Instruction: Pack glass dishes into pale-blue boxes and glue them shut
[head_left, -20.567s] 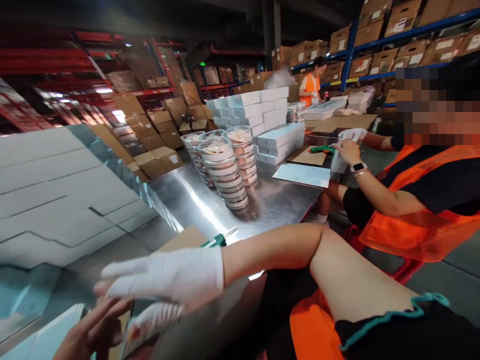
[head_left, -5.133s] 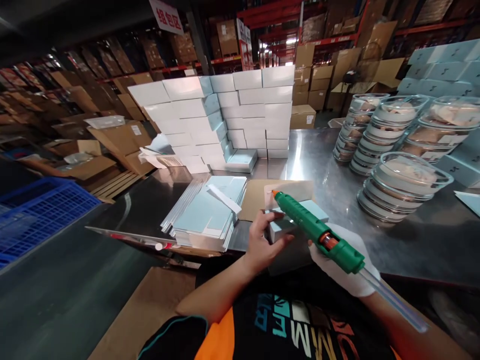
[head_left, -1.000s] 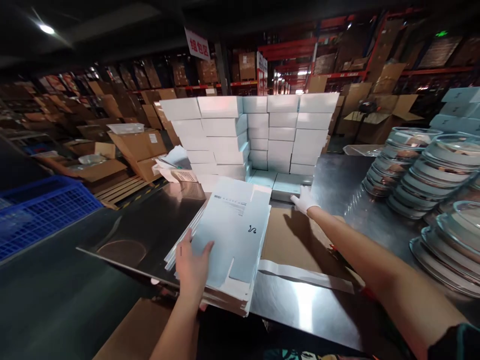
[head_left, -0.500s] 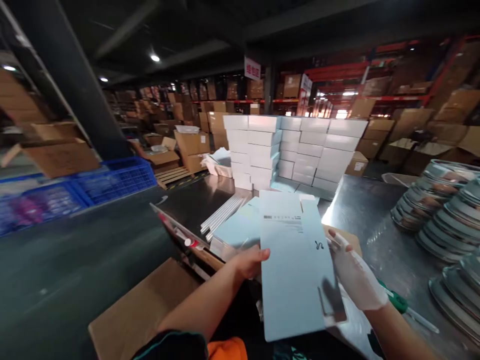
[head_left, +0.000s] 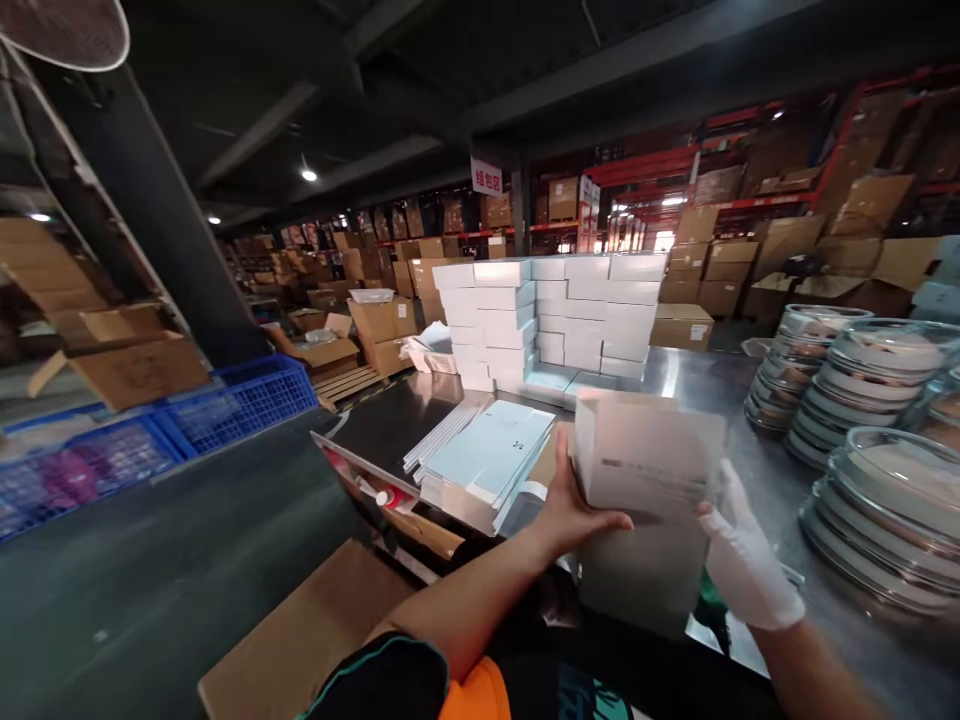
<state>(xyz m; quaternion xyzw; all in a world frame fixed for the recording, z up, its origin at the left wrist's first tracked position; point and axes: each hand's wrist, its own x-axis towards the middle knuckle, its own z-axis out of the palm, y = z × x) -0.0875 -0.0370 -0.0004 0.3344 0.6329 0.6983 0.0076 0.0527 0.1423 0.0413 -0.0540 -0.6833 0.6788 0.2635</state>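
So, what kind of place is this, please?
Most likely a warehouse packing area: red storage racks loaded with cardboard cartons, and a steel table bearing stacked white boxes and flat carton blanks.

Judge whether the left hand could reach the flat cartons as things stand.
Probably yes: the flat cartons lie just beside the left hand with nothing between, but that hand and the right hand hold the box, so it must let go first.

Pale blue carton [head_left: 645,465] (dark print), white-gloved right hand [head_left: 746,555], blue crates [head_left: 232,400].
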